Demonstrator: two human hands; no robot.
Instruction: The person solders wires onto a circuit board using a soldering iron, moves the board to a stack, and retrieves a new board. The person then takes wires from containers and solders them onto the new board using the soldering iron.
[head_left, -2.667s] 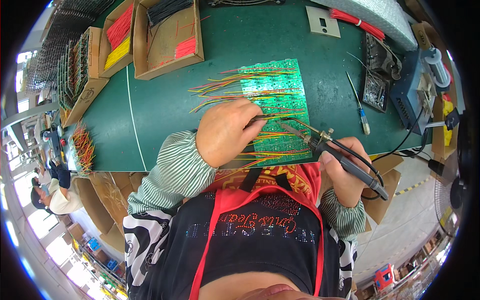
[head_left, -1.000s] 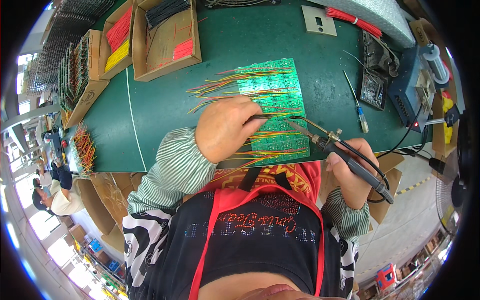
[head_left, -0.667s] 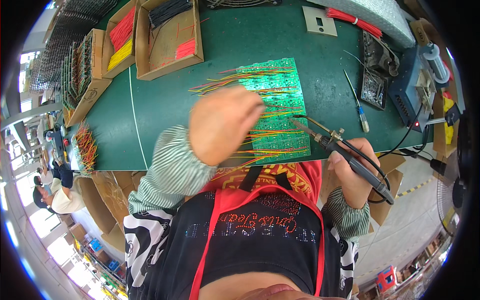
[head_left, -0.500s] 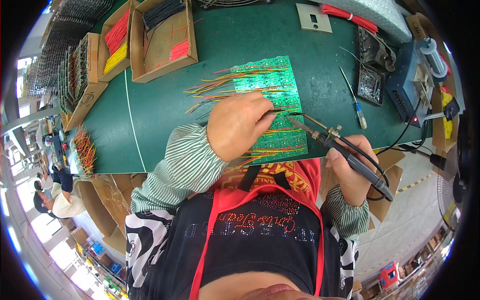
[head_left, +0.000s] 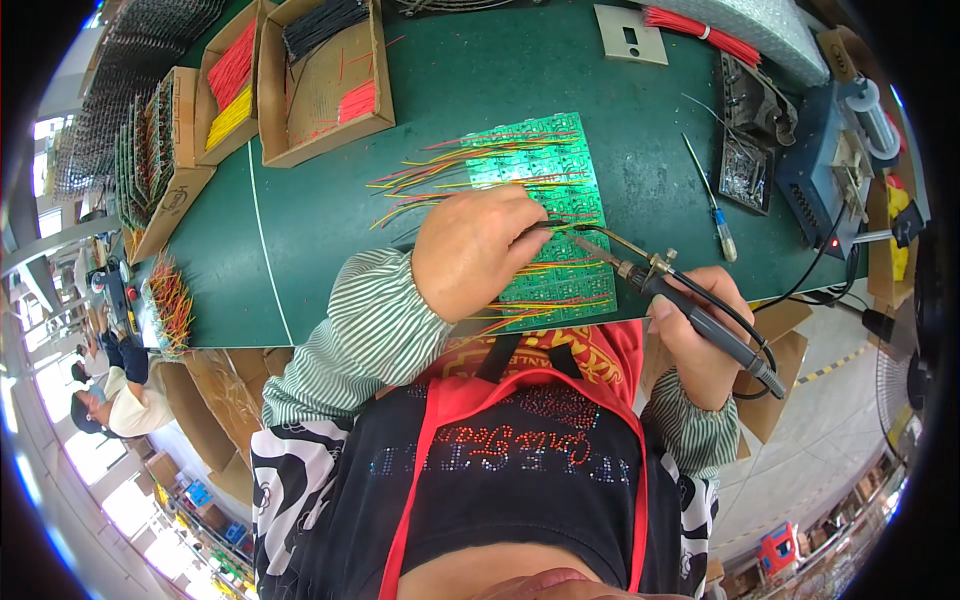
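Observation:
A green circuit board panel [head_left: 530, 305] lies on the bench in front of me, with rows of red, yellow and black wires [head_left: 420, 178] fixed to it and trailing left. My left hand [head_left: 475, 245] rests over the panel's middle, thumb and forefinger pinched on a thin dark wire [head_left: 543, 227]; its other end is hidden beneath the hand. From the right, my right hand [head_left: 700, 320] grips a soldering iron [head_left: 715, 325] like a pen. The iron's tip and its curved solder feed tube [head_left: 612, 236] meet the panel close to the left fingertips.
Cardboard boxes of cut red, yellow and black wires [head_left: 335, 85] stand at the back left, beside a box of upright boards [head_left: 150, 165]. To the right are a screwdriver [head_left: 722, 225], a dark metal tray [head_left: 745, 175] and a blue soldering station [head_left: 815, 185]. Wired pieces [head_left: 170, 305] lie far left.
The soldering iron's tip and feed tube have shifted very slightly left and up, closer to my left fingertips. The left hand keeps its pinch in nearly the same place.

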